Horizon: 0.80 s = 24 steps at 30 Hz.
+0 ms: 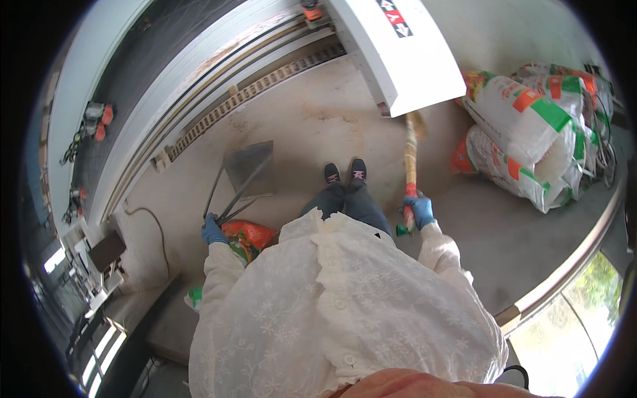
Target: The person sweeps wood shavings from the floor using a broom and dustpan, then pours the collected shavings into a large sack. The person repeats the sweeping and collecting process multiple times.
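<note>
My left hand (213,229), in a blue glove, is closed round the thin dark handle bars of a grey metal dustpan (255,174). The flat pan is at or just above the floor, left of my feet. My right hand (421,211), also blue-gloved, grips a short broom (411,162) by its red-wrapped handle. Its tan, straw-like head points away from me, partly hidden beneath the white machine part (415,66). Brownish dust (328,114) lies on the floor ahead of my shoes.
Stuffed white, green and orange sacks (517,126) are piled at the right. A long machine rail with a cable chain (245,99) crosses the far left. An orange bag (249,233) lies beside my left forearm. A thin hose (156,222) curves along the floor at left.
</note>
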Each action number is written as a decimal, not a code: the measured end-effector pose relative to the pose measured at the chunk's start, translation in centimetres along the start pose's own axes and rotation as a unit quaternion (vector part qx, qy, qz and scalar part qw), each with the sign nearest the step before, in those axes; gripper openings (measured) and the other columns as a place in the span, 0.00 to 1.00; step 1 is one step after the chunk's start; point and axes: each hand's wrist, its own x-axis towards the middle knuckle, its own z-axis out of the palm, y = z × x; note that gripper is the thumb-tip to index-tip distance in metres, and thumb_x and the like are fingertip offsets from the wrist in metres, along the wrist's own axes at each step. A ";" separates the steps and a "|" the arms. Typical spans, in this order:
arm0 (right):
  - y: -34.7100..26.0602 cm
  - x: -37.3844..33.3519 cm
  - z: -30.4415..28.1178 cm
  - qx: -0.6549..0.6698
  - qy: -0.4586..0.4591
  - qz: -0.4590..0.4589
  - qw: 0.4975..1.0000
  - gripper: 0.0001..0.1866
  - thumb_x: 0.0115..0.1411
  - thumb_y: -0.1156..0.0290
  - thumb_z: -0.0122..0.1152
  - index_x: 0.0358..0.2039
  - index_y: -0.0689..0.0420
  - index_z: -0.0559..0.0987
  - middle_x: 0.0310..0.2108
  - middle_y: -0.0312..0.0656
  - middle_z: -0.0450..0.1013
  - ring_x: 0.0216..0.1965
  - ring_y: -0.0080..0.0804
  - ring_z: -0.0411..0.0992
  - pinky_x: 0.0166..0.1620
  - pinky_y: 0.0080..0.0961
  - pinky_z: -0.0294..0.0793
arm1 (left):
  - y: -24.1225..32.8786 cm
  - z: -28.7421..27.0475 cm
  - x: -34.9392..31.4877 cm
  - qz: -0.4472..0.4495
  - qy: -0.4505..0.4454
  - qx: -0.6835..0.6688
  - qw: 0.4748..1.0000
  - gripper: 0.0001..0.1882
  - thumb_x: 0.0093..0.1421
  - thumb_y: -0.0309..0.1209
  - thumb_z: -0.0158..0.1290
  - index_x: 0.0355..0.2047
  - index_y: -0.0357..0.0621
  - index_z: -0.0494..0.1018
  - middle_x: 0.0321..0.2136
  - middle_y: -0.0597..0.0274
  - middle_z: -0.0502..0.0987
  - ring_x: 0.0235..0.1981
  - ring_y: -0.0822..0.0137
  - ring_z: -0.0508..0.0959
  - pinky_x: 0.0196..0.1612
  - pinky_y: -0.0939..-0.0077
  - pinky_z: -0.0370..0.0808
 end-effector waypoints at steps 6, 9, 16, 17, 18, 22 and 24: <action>-4.3 11.0 7.2 -0.022 0.008 -0.006 1.000 0.11 0.48 0.76 0.67 0.30 0.70 0.76 0.27 0.48 0.75 0.25 0.39 0.78 0.28 0.35 0.80 | 1.6 -6.6 1.1 0.010 0.060 -0.017 0.998 0.13 0.55 0.38 0.60 0.26 0.40 0.78 0.25 0.63 0.78 0.25 0.71 0.74 0.30 0.74 0.69; -4.0 13.9 15.3 -0.100 0.007 -0.036 0.994 0.10 0.47 0.75 0.69 0.25 0.67 0.77 0.22 0.40 0.73 0.21 0.32 0.74 0.26 0.31 0.75 | 1.3 -9.9 2.4 0.003 0.084 -0.022 0.996 0.13 0.55 0.38 0.59 0.24 0.41 0.78 0.23 0.64 0.77 0.25 0.71 0.73 0.30 0.74 0.68; 1.4 13.3 34.2 -0.320 -0.069 -0.068 0.943 0.09 0.45 0.71 0.68 0.23 0.62 0.78 0.21 0.41 0.75 0.21 0.32 0.75 0.26 0.29 0.75 | -1.0 -14.4 11.3 -0.055 0.073 -0.032 0.995 0.14 0.57 0.38 0.59 0.22 0.42 0.76 0.21 0.66 0.75 0.22 0.71 0.71 0.28 0.73 0.68; 1.8 12.0 36.6 -0.403 -0.086 -0.094 0.906 0.11 0.44 0.69 0.68 0.24 0.63 0.78 0.22 0.43 0.76 0.23 0.34 0.76 0.27 0.30 0.76 | -1.4 -15.0 12.7 -0.053 0.051 -0.030 0.997 0.13 0.56 0.38 0.59 0.22 0.41 0.76 0.21 0.65 0.75 0.22 0.71 0.71 0.28 0.72 0.68; 2.1 10.4 38.8 -0.483 -0.104 -0.119 0.861 0.13 0.43 0.67 0.68 0.25 0.64 0.79 0.23 0.46 0.77 0.24 0.35 0.77 0.28 0.31 0.76 | -1.9 -15.7 14.1 -0.069 0.036 -0.036 0.996 0.13 0.56 0.38 0.60 0.23 0.41 0.76 0.21 0.65 0.76 0.22 0.71 0.72 0.28 0.72 0.68; 3.6 4.4 46.9 -0.523 -0.165 -0.091 0.831 0.19 0.42 0.62 0.67 0.29 0.65 0.80 0.26 0.51 0.78 0.29 0.40 0.79 0.32 0.33 0.78 | -2.6 -17.2 18.6 -0.109 -0.006 -0.007 0.994 0.13 0.56 0.38 0.60 0.25 0.42 0.76 0.23 0.65 0.77 0.22 0.71 0.72 0.28 0.72 0.70; 5.0 2.3 49.8 -0.510 -0.197 -0.075 0.834 0.19 0.43 0.62 0.66 0.31 0.63 0.81 0.28 0.51 0.79 0.30 0.42 0.79 0.33 0.34 0.78 | -2.8 -17.5 20.2 -0.078 -0.046 -0.003 0.996 0.13 0.57 0.39 0.60 0.25 0.42 0.77 0.23 0.66 0.77 0.22 0.71 0.72 0.28 0.72 0.69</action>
